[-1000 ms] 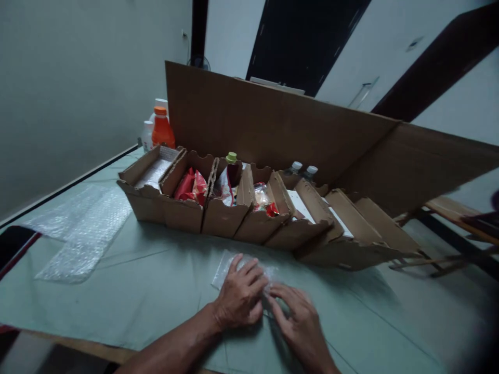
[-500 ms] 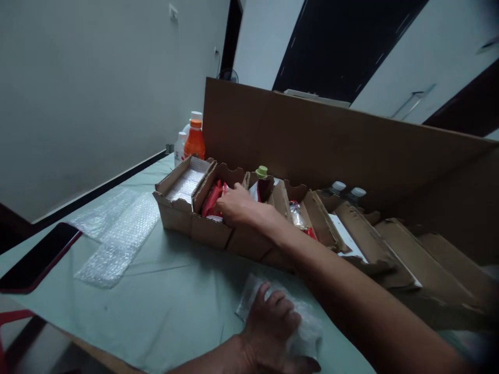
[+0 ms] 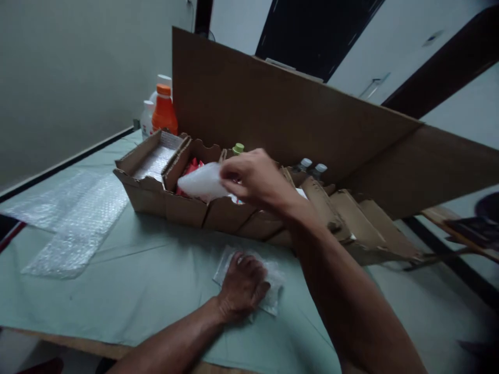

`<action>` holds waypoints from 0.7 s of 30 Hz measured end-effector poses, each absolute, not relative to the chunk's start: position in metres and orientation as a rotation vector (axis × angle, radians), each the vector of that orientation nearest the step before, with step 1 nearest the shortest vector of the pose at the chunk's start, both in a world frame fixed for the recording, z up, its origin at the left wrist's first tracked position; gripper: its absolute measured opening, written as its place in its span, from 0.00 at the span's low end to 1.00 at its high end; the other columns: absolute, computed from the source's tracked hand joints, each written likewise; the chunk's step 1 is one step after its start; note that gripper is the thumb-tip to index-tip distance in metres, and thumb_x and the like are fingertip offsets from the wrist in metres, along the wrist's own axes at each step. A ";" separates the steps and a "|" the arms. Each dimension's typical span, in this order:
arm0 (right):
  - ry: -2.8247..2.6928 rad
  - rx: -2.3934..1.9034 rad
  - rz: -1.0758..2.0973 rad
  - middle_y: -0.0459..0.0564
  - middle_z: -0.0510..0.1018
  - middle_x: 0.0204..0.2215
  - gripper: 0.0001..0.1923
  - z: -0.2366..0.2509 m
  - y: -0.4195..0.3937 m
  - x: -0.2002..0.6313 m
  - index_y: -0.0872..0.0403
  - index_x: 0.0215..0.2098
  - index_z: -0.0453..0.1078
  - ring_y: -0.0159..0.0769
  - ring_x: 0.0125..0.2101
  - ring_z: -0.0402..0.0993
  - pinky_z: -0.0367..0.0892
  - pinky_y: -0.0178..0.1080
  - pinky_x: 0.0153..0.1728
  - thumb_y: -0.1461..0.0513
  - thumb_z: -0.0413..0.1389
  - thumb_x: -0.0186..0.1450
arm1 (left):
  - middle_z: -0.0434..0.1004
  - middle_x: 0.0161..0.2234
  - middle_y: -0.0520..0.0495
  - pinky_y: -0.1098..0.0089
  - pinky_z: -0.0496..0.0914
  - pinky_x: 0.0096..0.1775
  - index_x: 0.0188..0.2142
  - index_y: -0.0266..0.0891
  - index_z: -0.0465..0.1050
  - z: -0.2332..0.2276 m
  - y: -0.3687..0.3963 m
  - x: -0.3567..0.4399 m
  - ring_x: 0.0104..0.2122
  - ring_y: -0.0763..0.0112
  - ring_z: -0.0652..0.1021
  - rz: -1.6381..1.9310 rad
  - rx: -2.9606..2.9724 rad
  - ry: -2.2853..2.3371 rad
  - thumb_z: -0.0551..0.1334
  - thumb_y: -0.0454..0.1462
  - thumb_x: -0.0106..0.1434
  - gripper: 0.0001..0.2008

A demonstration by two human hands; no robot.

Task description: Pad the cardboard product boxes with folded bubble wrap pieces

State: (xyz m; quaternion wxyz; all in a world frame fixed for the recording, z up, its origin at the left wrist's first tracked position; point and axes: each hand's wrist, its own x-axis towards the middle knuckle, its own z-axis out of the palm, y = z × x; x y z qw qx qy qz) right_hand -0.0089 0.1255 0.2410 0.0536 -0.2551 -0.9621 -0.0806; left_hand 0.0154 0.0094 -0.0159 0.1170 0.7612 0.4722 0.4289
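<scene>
Your right hand (image 3: pixel 257 179) pinches a pale, smooth, blurred packet (image 3: pixel 202 183) above the row of cardboard trays (image 3: pixel 187 213), over the one with red wrappers (image 3: pixel 189 169); your left hand (image 3: pixel 241 283) lies flat, fingers spread, pressing a small clear bubble-wrap pouch (image 3: pixel 273 291) onto the soft green table cloth (image 3: pixel 148 280); the pinch looks light, so I judge the slick packet could slip back among the trays; the corrugated dividers are thin and scalloped, and your forearm could knock them askew; larger bubble-wrap sheets (image 3: pixel 70 223) lie well apart.
</scene>
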 end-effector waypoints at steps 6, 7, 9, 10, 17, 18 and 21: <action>-2.044 -0.980 -0.191 0.46 0.80 0.33 0.02 0.176 0.048 0.149 0.50 0.38 0.73 0.37 0.35 0.74 0.65 0.40 0.41 0.63 0.59 0.66 | 0.69 0.58 0.35 0.54 0.66 0.57 0.69 0.37 0.44 -0.022 0.005 0.021 0.57 0.56 0.72 1.607 2.007 1.530 0.55 0.36 0.67 0.34; -2.016 -1.069 -0.163 0.46 0.80 0.32 0.02 0.151 0.040 0.161 0.50 0.38 0.72 0.38 0.34 0.74 0.65 0.41 0.40 0.62 0.58 0.66 | 0.65 0.61 0.33 0.54 0.67 0.57 0.70 0.38 0.41 -0.021 0.004 0.021 0.60 0.54 0.70 1.640 1.965 1.551 0.56 0.36 0.66 0.37; -2.082 -1.154 -0.084 0.48 0.79 0.30 0.06 0.102 0.031 0.171 0.52 0.35 0.72 0.38 0.33 0.74 0.65 0.41 0.39 0.63 0.53 0.67 | 0.55 0.66 0.31 0.52 0.66 0.59 0.71 0.40 0.38 -0.018 0.002 0.020 0.65 0.50 0.63 1.689 1.955 1.572 0.58 0.35 0.63 0.42; -2.122 -1.162 -0.057 0.47 0.78 0.27 0.08 0.083 0.029 0.170 0.52 0.31 0.71 0.38 0.31 0.73 0.65 0.41 0.37 0.63 0.52 0.67 | 0.49 0.69 0.31 0.50 0.64 0.60 0.71 0.42 0.37 -0.016 0.000 0.019 0.66 0.47 0.60 1.707 1.982 1.583 0.60 0.35 0.61 0.44; -2.359 -1.072 0.064 0.46 0.77 0.22 0.10 0.056 0.037 0.156 0.51 0.25 0.70 0.38 0.28 0.72 0.64 0.42 0.36 0.65 0.52 0.62 | 0.35 0.73 0.39 0.39 0.49 0.64 0.62 0.46 0.63 -0.004 -0.004 0.005 0.69 0.39 0.51 1.689 2.107 1.806 0.65 0.39 0.54 0.35; -2.415 -1.048 0.087 0.46 0.77 0.22 0.09 0.062 0.040 0.158 0.51 0.25 0.71 0.38 0.27 0.73 0.64 0.42 0.35 0.65 0.52 0.62 | 0.38 0.73 0.39 0.38 0.48 0.64 0.56 0.44 0.69 -0.003 -0.003 0.004 0.69 0.39 0.51 1.659 2.096 1.825 0.66 0.40 0.53 0.29; -2.600 -0.993 0.163 0.45 0.79 0.23 0.08 0.089 0.053 0.169 0.49 0.26 0.74 0.39 0.26 0.75 0.66 0.42 0.32 0.62 0.55 0.62 | 0.56 0.69 0.37 0.38 0.46 0.65 0.45 0.41 0.74 -0.006 0.004 0.003 0.68 0.43 0.56 1.449 2.088 1.804 0.64 0.44 0.55 0.19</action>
